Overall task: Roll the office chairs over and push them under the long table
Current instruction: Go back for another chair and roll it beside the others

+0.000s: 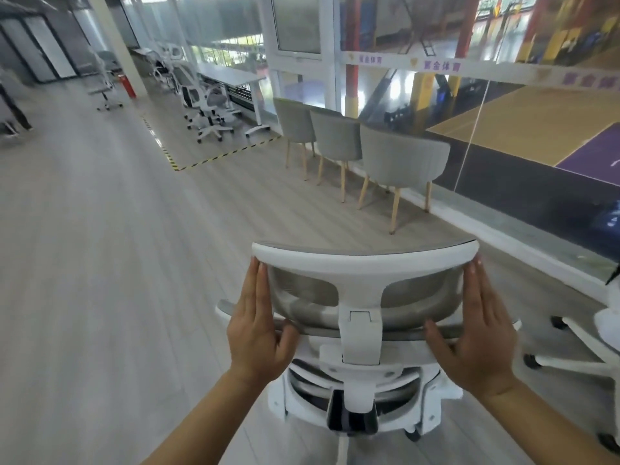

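Note:
A white office chair with a grey mesh back, its headrest [364, 263] right in front of me, fills the lower middle. My left hand [256, 327] lies flat along the headrest's left end, thumb under its lower edge. My right hand [469, 333] lies flat along the right end, thumb tucked below as well. Fingers of both hands are straight. The long white table [231, 75] stands far ahead along the glass wall, with several white office chairs [204, 105] gathered beside it.
Three grey upholstered chairs [339, 142] on wooden legs line the glass wall to the right. Another office chair's white base [583, 350] sits at the right edge. A lone chair [105, 85] and a red extinguisher [126, 85] stand far left. Yellow-black floor tape [214, 157] marks the table zone.

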Motion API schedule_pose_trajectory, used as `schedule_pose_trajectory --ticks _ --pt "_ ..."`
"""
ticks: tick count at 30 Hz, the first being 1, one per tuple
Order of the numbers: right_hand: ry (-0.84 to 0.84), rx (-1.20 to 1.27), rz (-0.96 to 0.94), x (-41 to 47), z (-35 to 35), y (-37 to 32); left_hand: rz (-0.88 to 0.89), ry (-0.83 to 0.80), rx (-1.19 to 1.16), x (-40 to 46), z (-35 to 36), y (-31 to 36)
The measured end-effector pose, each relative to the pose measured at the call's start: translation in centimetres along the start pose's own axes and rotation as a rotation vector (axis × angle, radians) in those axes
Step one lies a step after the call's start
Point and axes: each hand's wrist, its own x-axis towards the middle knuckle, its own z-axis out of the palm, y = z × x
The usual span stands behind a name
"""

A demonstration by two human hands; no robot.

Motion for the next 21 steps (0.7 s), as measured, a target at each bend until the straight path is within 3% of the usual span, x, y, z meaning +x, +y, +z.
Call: schedule_pose_trajectory --ticks 9,21 --pt "-0.140 -0.009 0.041 9.7 10.8 -1.3 -0.026 0.042 -0.015 7.4 1.4 -9.8" --pt "-0.225 0.067 -0.006 24.9 28.7 -2.0 -0.277 -0.024 0.128 21.4 6.4 -26.4"
